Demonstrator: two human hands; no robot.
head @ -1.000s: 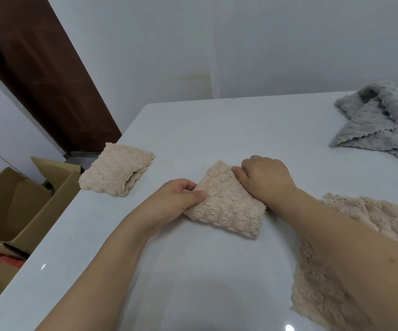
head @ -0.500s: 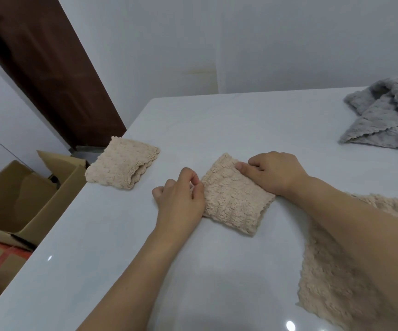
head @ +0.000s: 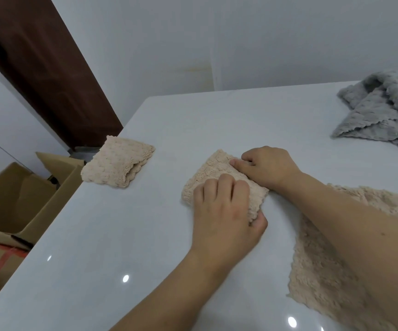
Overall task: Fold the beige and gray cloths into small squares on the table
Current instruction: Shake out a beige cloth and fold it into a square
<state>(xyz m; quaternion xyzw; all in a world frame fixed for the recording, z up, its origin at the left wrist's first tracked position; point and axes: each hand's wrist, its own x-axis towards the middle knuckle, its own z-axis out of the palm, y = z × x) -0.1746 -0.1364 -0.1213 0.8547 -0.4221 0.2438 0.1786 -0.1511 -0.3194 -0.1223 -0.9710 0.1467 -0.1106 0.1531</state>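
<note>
A small folded beige cloth (head: pixel 213 169) lies in the middle of the white table (head: pixel 217 120). My left hand (head: pixel 224 211) lies on top of its near part, fingers over it and thumb hooked under its right corner. My right hand (head: pixel 268 167) presses on the cloth's far right edge with bent fingers. A second folded beige cloth (head: pixel 118 162) sits at the table's left edge. An unfolded beige cloth (head: pixel 319 271) spreads at the right, partly under my right forearm. A crumpled gray cloth (head: pixel 381 115) lies at the far right.
Open cardboard boxes (head: pixel 14 199) stand on the floor left of the table. A dark brown door (head: pixel 40 63) and white walls are behind. The table's left edge runs diagonally next to the folded beige cloth.
My left hand has moved from the cloth's left edge onto its top, covering the near half and gripping its right corner. My right hand stays on the far edge.
</note>
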